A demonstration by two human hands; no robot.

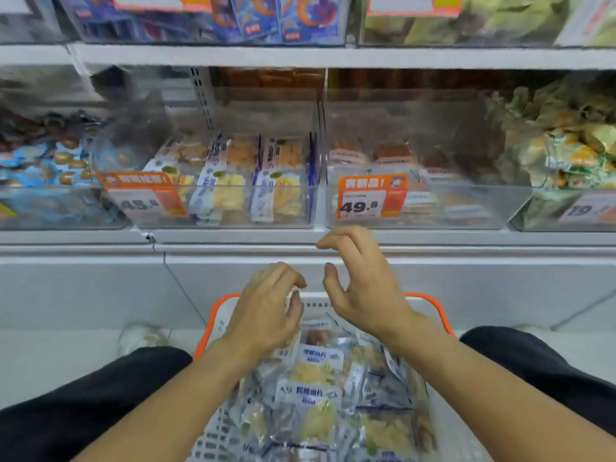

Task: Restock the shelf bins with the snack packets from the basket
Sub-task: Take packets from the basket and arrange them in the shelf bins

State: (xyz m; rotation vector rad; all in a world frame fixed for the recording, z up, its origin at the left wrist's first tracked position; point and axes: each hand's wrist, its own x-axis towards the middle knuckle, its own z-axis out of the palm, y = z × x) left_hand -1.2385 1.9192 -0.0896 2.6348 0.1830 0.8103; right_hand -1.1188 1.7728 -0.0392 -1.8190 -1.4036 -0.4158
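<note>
A white basket with an orange rim sits between my knees, heaped with several snack packets in clear and white wrappers. My left hand hovers above the basket's far end with loosely curled fingers and holds nothing. My right hand is raised a little higher, just below the shelf edge, its fingers also loosely curled and empty. Straight ahead stand two clear shelf bins: the left bin holds rows of the same kind of packets, the right bin holds reddish-brown packets.
Orange price tags hang on the bin fronts. A bin of blue packets lies at far left and a bin of green-yellow packets at far right. An upper shelf carries more bins. My shoe rests on the floor at left.
</note>
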